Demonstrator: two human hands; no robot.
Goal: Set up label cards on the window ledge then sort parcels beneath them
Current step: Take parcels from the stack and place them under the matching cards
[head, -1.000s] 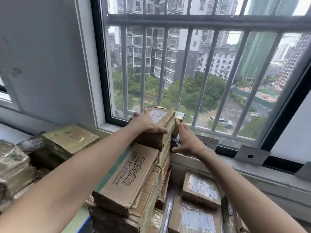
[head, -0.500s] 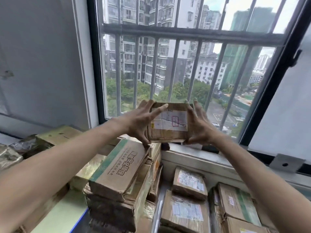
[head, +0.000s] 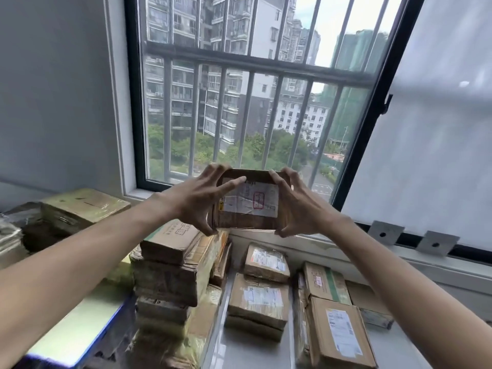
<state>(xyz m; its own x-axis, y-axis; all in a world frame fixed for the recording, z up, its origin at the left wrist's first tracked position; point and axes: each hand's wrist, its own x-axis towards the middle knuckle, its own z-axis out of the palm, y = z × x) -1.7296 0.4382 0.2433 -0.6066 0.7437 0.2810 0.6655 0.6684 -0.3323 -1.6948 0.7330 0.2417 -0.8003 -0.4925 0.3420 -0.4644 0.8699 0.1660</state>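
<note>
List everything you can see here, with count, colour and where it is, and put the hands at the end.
held parcel: one, brown with a white label, raised in front of the window
parcel stack: one pile of several, brown, left of centre below the ledge
flat parcels: about six visible, brown with white labels, lying below the ledge, centre to right
taped box: one, yellowish, far left
window bars: grey, across the glass
metal brackets: two, grey, on the ledge at right
left hand: one, grips the held parcel's left edge
right hand: one, grips its right edge
</note>
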